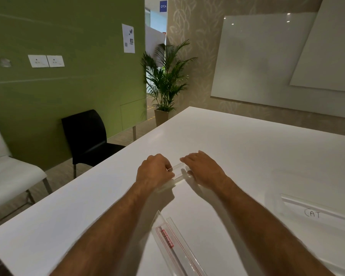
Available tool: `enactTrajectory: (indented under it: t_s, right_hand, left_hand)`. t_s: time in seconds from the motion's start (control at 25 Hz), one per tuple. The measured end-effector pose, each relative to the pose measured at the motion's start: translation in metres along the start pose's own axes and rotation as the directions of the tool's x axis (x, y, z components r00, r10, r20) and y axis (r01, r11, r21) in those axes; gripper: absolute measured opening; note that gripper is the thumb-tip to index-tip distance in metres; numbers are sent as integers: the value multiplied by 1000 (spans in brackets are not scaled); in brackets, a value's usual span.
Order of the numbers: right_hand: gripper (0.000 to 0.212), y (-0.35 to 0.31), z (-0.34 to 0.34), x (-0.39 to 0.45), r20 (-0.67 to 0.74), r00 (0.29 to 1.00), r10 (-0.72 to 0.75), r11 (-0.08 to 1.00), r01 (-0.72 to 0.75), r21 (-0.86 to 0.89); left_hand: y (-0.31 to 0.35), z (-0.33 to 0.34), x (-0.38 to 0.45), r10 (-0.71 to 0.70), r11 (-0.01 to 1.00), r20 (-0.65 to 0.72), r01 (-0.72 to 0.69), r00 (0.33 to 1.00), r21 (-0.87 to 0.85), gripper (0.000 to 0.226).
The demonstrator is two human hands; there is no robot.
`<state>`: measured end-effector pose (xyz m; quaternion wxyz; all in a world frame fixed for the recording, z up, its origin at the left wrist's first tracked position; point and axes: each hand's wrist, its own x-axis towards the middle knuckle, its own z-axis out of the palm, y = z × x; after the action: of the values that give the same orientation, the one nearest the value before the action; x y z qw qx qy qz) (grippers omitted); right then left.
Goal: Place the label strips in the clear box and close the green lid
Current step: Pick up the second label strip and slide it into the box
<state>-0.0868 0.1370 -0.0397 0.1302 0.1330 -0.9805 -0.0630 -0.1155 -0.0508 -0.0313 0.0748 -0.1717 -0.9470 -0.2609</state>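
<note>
Seen from a head-worn camera looking down, two bare forearms reach forward over a white table [247,148]. Both hands meet near the middle of the view, at a small clear strip-like piece [178,172] that lies on the tabletop between them. The left hand [153,171] sits at the piece's 9 o'clock end, knuckles up, its fingers curled down around that end. The right hand [203,168] sits at the 3 o'clock end, fingers bent, with the fingertips [184,160] resting on the piece's far edge and the thumb against its near edge. Whether this piece is a label strip or part of the box cannot be told, since it is transparent and partly hidden by the hands.

At 6 o'clock from the hands, between the forearms and close to the viewer, lies a long clear plastic holder [173,244] with a red-printed label inside it, running diagonally toward 5 o'clock. A plain clear strip [172,222] lies just beside it on its right. At 4 o'clock, near the right edge of the view, a clear box [299,204] rests on the table, hard to make out; the handwritten word "CAT" shows on it.

Beyond the table, at 10 o'clock, a black chair [86,134] stands against a green wall [68,86], with a white chair [8,172] further left. A potted palm [165,76] stands at 12 o'clock, and a whiteboard [267,56] hangs at 2 o'clock.
</note>
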Motion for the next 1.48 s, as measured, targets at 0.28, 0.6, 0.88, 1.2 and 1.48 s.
enactTrajectory:
  t_s: [0.28,0.6,0.88,1.2,1.48]
  right_hand:
    - [19,3,-19,-36,-107,993,44,995,-54,-88]
    - [13,-2,-54,-75,-279,960,1,971,-68,-229]
    - [34,4,-83,-109,-391,919,-46,982,-31,-189]
    - [73,51,-147,-131,68,960,272,898,-279,341]
    - [43,67,-159,-153,259,920,295,628,-391,673]
  left_hand:
    - [0,-11,-9,327,944,-69,-322,943,69,38]
    - [13,-29,-14,382,922,27,-383,924,63,86]
    - [31,-31,-31,532,845,-84,-521,843,123,61]
    - [59,-33,-44,799,600,-308,-713,516,362,52]
    - [72,-27,-50,891,444,-331,-742,310,502,38]
